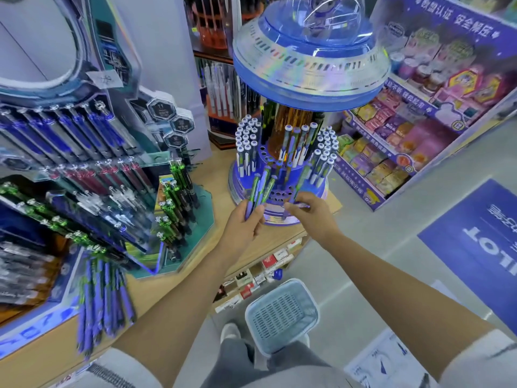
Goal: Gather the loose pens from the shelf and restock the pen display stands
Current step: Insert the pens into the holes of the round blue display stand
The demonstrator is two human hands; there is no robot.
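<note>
Now the left hand (pixel 246 219) grips a fanned bunch of pens (pixel 261 183) by their lower barrels, just before the round display stand (pixel 321 189), while the right hand (pixel 307 212) seems to pinch a single pen (pixel 298 205). Being light, stiff and probably slick, each wants a mid-barrel pinch. More loose pens (pixel 103 298) lie on the shelf (pixel 173 287).

Left hand (pixel 246 224) grips pens (pixel 258 186) (purple-green); right hand (pixel 309 215) pinches a pen (pixel 298 190) at stand (pixel 275 218)

Bare forearms, pale grey short sleeves (pixel 484 359), grey trousers (pixel 246 365), one white shoe (pixel 230 333) visible
</note>
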